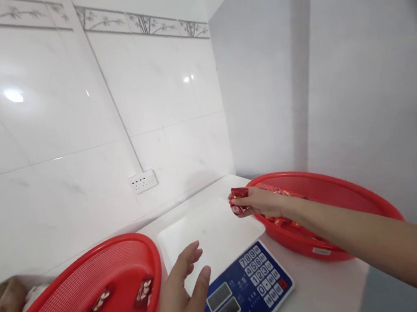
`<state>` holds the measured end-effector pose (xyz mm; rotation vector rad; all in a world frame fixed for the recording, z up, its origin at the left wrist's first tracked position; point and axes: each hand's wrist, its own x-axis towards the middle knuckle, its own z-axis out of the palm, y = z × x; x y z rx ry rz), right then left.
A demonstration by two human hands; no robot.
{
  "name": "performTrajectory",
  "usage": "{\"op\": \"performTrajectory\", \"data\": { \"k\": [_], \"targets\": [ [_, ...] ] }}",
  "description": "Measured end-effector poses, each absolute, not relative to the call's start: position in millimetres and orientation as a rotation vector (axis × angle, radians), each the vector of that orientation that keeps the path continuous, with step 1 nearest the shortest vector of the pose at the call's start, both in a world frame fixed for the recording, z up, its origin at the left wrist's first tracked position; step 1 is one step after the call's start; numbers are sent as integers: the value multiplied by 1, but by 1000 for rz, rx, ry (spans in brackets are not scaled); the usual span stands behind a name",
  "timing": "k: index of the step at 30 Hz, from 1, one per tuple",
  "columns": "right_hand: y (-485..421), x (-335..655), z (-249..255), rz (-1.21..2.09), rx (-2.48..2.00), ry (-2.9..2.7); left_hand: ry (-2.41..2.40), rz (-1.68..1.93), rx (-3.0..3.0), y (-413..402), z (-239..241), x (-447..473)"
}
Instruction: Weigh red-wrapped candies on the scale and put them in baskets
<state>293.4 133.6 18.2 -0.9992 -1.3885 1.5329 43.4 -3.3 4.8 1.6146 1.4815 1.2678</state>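
Small red wrapped packets [239,199] are pinched in my right hand [258,201], above the right edge of the scale's white pan [198,229]. Just beyond that wrist is the right red basket [367,194], with several red packets [284,222] inside, partly covered by my forearm. My left hand [186,292] is held with thumb and fingers apart and nothing in it, over the near left side of the scale. The scale's blue keypad panel [250,294] faces me, its displays dark. In the left red basket [149,245] lie a few dark red packets [144,292].
A cardboard box [5,305] stands at the far left, behind the left basket. The white table [317,285] meets a tiled wall with a socket [143,181] at the back and a grey wall [261,92] on the right.
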Motion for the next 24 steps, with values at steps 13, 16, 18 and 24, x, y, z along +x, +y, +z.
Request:
{"op": "performTrajectory", "data": {
  "k": [13, 16, 18, 24],
  "targets": [
    [137, 218, 14, 1414, -1185, -1639, 1481, 1292, 1572, -7, 21, 20],
    [135, 218, 14, 1439, -1208, -1679, 1505, 1291, 1572, -6, 21, 20],
    [135, 218, 13, 1407, -1224, -1705, 1515, 1285, 1572, -6, 21, 20],
    [142, 224, 4, 1166, -1305, -1803, 1498, 1304, 1553, -7, 21, 20]
  ]
}}
